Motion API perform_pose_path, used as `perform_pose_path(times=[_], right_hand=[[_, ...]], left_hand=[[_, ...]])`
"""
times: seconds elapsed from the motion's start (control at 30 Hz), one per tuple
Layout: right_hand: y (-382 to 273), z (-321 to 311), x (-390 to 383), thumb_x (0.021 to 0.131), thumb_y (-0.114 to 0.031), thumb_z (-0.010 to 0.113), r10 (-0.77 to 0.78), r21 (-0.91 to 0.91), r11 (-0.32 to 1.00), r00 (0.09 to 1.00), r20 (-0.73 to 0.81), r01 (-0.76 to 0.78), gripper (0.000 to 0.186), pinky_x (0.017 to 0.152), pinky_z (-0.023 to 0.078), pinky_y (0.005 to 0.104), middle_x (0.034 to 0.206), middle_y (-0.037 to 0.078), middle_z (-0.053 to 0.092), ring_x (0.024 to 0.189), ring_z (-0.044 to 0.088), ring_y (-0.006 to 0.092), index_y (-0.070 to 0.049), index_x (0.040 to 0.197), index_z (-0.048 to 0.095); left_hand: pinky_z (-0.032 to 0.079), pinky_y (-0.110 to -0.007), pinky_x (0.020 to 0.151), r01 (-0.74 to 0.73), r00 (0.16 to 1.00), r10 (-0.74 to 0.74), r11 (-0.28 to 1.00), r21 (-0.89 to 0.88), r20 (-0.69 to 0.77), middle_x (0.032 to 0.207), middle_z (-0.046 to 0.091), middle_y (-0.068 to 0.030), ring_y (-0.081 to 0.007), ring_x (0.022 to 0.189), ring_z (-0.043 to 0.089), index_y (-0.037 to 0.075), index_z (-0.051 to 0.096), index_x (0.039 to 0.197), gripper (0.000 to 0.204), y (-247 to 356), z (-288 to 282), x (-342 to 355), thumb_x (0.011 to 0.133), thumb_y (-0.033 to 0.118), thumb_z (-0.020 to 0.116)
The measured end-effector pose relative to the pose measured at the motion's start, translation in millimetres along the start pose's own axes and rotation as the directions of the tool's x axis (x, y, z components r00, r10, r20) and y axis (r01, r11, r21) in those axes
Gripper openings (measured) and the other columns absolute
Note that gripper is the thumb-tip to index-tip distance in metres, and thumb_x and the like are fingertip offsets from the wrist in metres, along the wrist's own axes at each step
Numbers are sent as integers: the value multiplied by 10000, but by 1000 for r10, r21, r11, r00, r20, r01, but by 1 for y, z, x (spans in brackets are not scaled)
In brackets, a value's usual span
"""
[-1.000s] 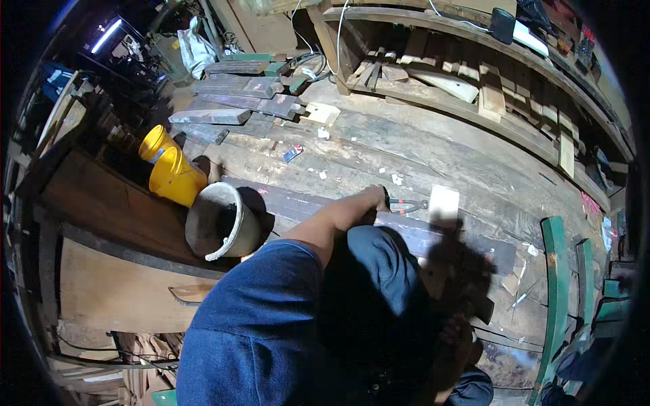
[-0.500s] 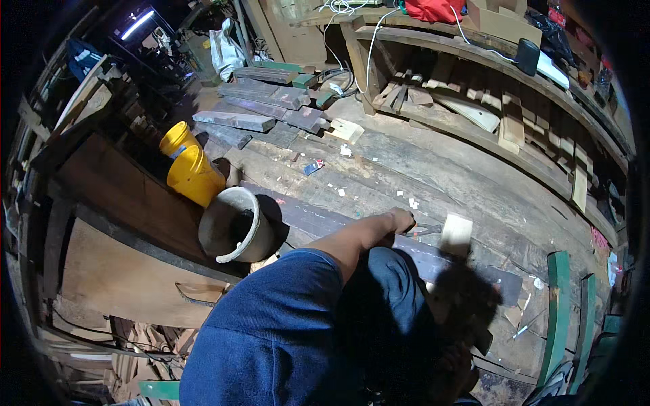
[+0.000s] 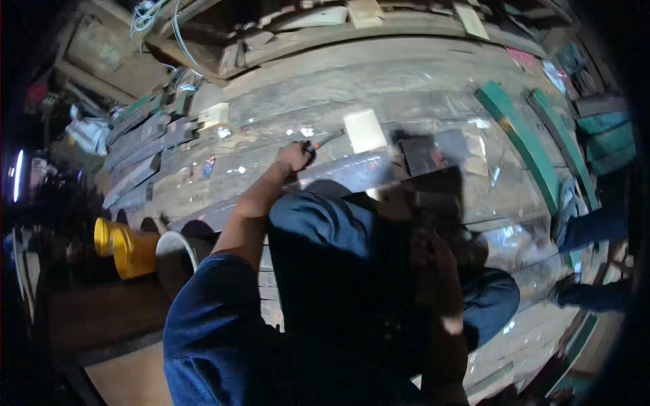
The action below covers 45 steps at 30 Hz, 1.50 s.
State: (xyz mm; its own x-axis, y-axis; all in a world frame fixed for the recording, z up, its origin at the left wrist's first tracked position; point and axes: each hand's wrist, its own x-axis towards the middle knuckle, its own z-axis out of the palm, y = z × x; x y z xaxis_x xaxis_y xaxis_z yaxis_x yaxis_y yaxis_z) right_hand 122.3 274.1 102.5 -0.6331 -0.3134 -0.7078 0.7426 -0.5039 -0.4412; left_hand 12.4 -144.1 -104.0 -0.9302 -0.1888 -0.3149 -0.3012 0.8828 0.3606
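The left hand (image 3: 293,156) was closed on the dark handle of a pair of pliers (image 3: 317,145), its arm stretched out to the left of the pale wooden block (image 3: 365,132), which served as the landmark. A touch of red showed on the pliers, and their head pointed right, its tip close to the left edge of the block. Blur hid whether the jaws of the pliers stood apart or together.

The right hand (image 3: 433,247) was in deep shadow, to the right of the block and nearer the person. Its fingers looked curled, but whether they held anything I could not tell.

A dark plank (image 3: 345,169) lay on the floorboards (image 3: 284,81) just on the person's side of the block, running off to the left. The person's bent left knee (image 3: 325,210) was nearer still, below the block and partly lit.

White scraps (image 3: 307,132) lay a little left of the block, and a small packet (image 3: 208,166) farther left. Beyond that packet was a pile of boards (image 3: 152,139). A grey bucket (image 3: 177,260) and two yellow buckets (image 3: 134,252) stood well left of the block, on its near side. Two green beams (image 3: 521,142) lay well to its right, and a low shelf (image 3: 393,30) ran along its far side.
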Motion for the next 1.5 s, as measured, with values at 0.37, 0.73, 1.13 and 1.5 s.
perform_pose_path(times=[0.37,0.73,1.13,1.5], right_hand=[[-10,-7,19,937,-106,450,99,453,863,954,284,-225,92,490,380,207,661,-19,445,479,385,41,-66,854,457],[34,-17,81,880,-85,489,87,365,916,969,231,-169,125,459,367,235,613,-15,411,452,360,71,-93,794,399],[45,-16,83,861,-70,514,77,402,893,950,303,-201,128,483,379,234,643,-31,394,487,372,51,-101,788,414],[45,-8,79,855,-76,527,20,302,947,959,284,-109,121,488,369,227,650,-31,419,492,387,57,-101,793,426]], left_hand=[[441,-231,472,301,827,70,782,-545,557,769,641,-28,-91,637,584,60,595,1046,238,44,-85,-23,847,182,644],[405,-260,593,-323,427,133,946,13,895,758,579,11,-101,661,494,91,653,1022,307,201,-143,28,719,129,688],[445,-341,696,-584,303,-326,679,445,895,967,645,-26,-158,861,559,135,657,1101,345,317,-130,97,766,73,708],[438,-356,742,-501,282,-367,731,462,886,1007,665,-97,-185,942,589,143,691,1021,218,320,-114,132,842,118,569]])
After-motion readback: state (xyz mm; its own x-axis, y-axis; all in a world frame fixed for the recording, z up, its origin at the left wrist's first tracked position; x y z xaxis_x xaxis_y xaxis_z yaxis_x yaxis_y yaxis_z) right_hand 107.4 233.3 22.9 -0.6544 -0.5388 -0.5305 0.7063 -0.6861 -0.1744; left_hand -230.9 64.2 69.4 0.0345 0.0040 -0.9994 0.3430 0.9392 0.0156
